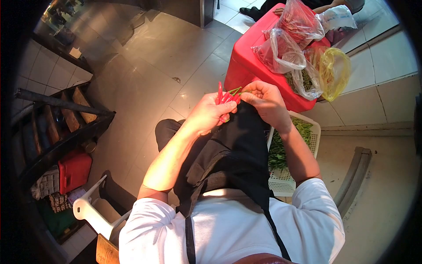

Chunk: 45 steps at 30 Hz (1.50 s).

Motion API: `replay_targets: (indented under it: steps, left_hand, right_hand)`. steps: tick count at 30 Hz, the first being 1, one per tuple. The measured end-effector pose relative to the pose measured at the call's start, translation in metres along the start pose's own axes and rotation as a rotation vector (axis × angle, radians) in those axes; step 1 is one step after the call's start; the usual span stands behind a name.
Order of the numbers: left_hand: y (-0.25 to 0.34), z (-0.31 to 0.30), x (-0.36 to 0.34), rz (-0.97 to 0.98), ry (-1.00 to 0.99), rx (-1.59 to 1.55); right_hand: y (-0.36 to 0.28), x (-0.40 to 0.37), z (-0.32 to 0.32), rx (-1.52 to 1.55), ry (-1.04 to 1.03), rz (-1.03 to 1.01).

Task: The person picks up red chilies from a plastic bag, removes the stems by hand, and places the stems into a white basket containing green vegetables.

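Note:
My left hand [206, 113] is closed around a small bunch of red chili peppers [225, 97] with green stems, held above my black apron. Right beside it, my right hand [263, 100] pinches the green stems at the top of the same bunch. Both hands meet over my lap, just in front of a red plastic stool [250, 70].
Clear plastic bags of red chilies [299, 22] and a yellow bag of greens [332, 70] lie on the red stool. A white basket [314, 132] with green stems sits by my right side. Another person's feet show at top. A white chair [90, 211] and dark shelving stand at left.

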State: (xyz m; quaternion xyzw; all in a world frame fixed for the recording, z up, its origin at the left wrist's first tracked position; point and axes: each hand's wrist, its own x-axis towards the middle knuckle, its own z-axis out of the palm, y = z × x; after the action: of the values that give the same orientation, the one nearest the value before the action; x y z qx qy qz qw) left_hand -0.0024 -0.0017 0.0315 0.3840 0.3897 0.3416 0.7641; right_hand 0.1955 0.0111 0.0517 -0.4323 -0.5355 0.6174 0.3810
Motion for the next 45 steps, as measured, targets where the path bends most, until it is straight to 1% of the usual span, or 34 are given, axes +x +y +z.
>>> replay_targets:
  steps: [1,4,7,9,10,12,13,15,17,19,20,22,23,24,27,29,31,33,35,39,42,44,45]
  left_hand:
    - [-0.001,0.001,0.001,0.002,-0.008,0.0]
    - [-0.002,0.002,0.004,-0.008,-0.043,0.003]
    - [0.004,-0.002,0.002,-0.047,-0.109,-0.013]
    - [0.01,-0.004,0.001,-0.07,-0.168,-0.056]
    - [0.016,-0.003,-0.001,-0.084,-0.155,-0.053]
    - [0.025,0.0,-0.009,-0.117,-0.136,-0.047]
    - [0.023,-0.002,-0.009,-0.102,-0.115,-0.058]
    - [0.014,-0.007,-0.008,-0.079,-0.078,-0.079]
    - [0.011,-0.012,-0.006,-0.072,-0.096,-0.102]
    - [0.011,-0.013,-0.005,-0.075,-0.084,-0.12]
    - [0.011,-0.011,-0.003,-0.076,-0.088,-0.125]
    - [0.011,-0.004,0.001,-0.095,-0.09,-0.109]
    - [0.013,-0.001,0.003,-0.107,-0.088,-0.097]
    - [0.017,0.001,0.006,-0.109,-0.127,-0.08]
    - [0.016,0.007,0.011,-0.13,-0.188,-0.068]
    - [0.012,0.011,0.019,-0.125,-0.212,-0.083]
    - [0.01,0.017,0.024,-0.145,-0.214,-0.064]
    - [0.009,0.019,0.027,-0.177,-0.241,-0.016]
    - [0.01,0.016,0.028,-0.208,-0.268,0.056]
    - [0.006,0.014,0.023,-0.144,-0.258,0.053]
    - [0.001,0.012,0.021,-0.126,-0.243,0.058]
    - [0.002,0.012,0.016,-0.134,-0.237,0.07]
    - [0.004,0.01,0.015,-0.144,-0.266,0.066]
  right_hand:
    - [0.0,0.0,0.0,0.028,-0.028,0.014]
    - [-0.01,0.0,-0.005,-0.023,-0.067,0.044]
    - [0.009,0.007,-0.028,0.422,-0.261,0.236]
    - [0.016,0.008,-0.031,0.535,-0.281,0.226]
    - [0.014,0.008,-0.035,0.586,-0.285,0.214]
    - [-0.005,0.008,-0.046,0.134,0.147,-0.038]
    - [-0.014,0.008,-0.052,-0.094,0.366,-0.157]
    - [-0.018,0.011,-0.1,-0.449,0.663,-0.391]
    - [-0.025,0.004,-0.149,-0.54,0.833,-0.403]
    - [-0.01,-0.001,-0.203,-0.638,0.932,-0.303]
    - [-0.002,-0.003,-0.222,-0.783,0.948,-0.163]
    - [0.035,-0.004,-0.255,-1.183,0.989,-0.135]
    - [0.046,-0.002,-0.261,-1.379,1.001,-0.121]
    - [0.046,-0.002,-0.257,-1.268,1.03,-0.139]
    - [0.025,-0.002,-0.208,-0.541,0.834,-0.273]
    - [-0.003,-0.008,-0.143,-0.503,0.575,-0.209]
    - [-0.016,-0.008,-0.092,-0.417,0.296,-0.215]
    - [-0.024,-0.008,-0.057,-0.188,0.087,-0.116]
    - [-0.033,-0.007,-0.045,-0.375,-0.038,-0.092]
    - [-0.025,0.003,-0.041,-0.533,-0.164,-0.15]
    - [-0.031,0.003,-0.032,-0.536,-0.252,-0.026]
    - [-0.031,0.003,-0.029,-0.576,-0.27,-0.026]
    - [-0.031,0.003,-0.028,-0.598,-0.28,-0.027]
